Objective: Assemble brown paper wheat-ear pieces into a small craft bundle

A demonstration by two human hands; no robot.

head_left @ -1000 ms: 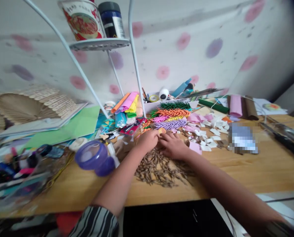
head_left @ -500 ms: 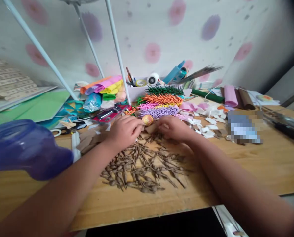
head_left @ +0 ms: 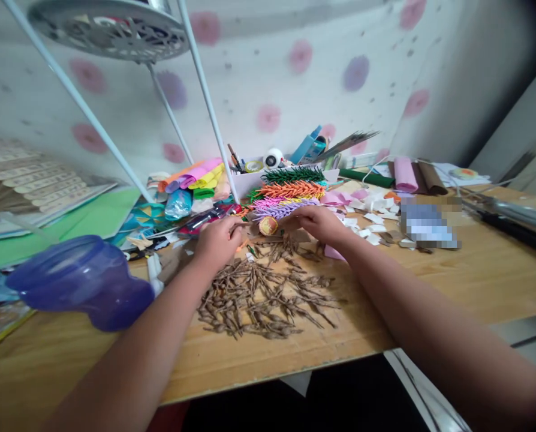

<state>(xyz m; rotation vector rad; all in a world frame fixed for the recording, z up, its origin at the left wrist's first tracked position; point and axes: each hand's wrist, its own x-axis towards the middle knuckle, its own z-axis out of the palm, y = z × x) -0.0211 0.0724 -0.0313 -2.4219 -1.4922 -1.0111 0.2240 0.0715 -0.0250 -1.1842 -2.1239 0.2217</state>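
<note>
A loose bed of twisted brown paper pieces (head_left: 259,300) with thin tails covers the desk between my forearms. At its far left edge is my left hand (head_left: 218,240), its fingers curled in; whatever they hold is hidden. My right hand (head_left: 319,222) is at the far right edge, fingers bent over a strip of brown paper (head_left: 290,231) that it appears to grip. A small round tub with a yellow-and-red label (head_left: 268,225) stands between the hands. Just behind lie finished-looking bristly stems, a purple one (head_left: 283,208), an orange one (head_left: 290,189) and a green one (head_left: 292,174).
A purple translucent plastic container (head_left: 79,276) stands by my left forearm. White paper scraps (head_left: 378,210) and a pink paper roll (head_left: 405,174) lie to the right. Coloured paper rolls (head_left: 200,177) sit behind, beside a white metal stand (head_left: 209,99).
The view has tilted up and shifted, showing more of the stand. My hands have moved slightly apart, and small green and white bits now show between them.
</note>
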